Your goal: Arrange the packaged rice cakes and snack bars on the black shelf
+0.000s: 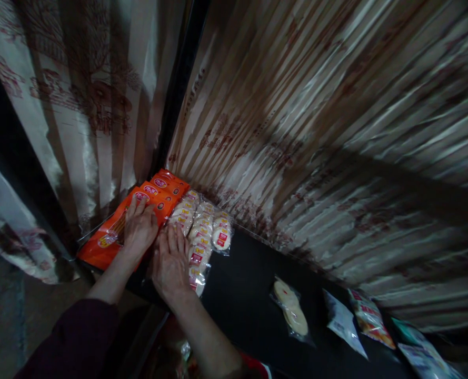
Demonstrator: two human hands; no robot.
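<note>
My left hand (140, 227) lies with its fingers stretched out on a row of overlapping orange packets (111, 236) at the left end of a black shelf (245, 279). Just right of it, my right hand (172, 263) rests flat, fingers extended, against the near edge of several clear packs of round white crackers or cakes (200, 238) with red and yellow labels. These packs overlap in rows beside the orange ones. Neither hand grips anything that I can see. The hands partly cover the packets beneath them.
Farther right on the shelf lies a clear pack with pale round pieces (290, 306). Beyond it are a white packet (345, 323), a red and white packet (371, 317) and a teal and white packet (423, 347). Printed curtains (257, 131) hang behind, with a dark post (180, 79) between them.
</note>
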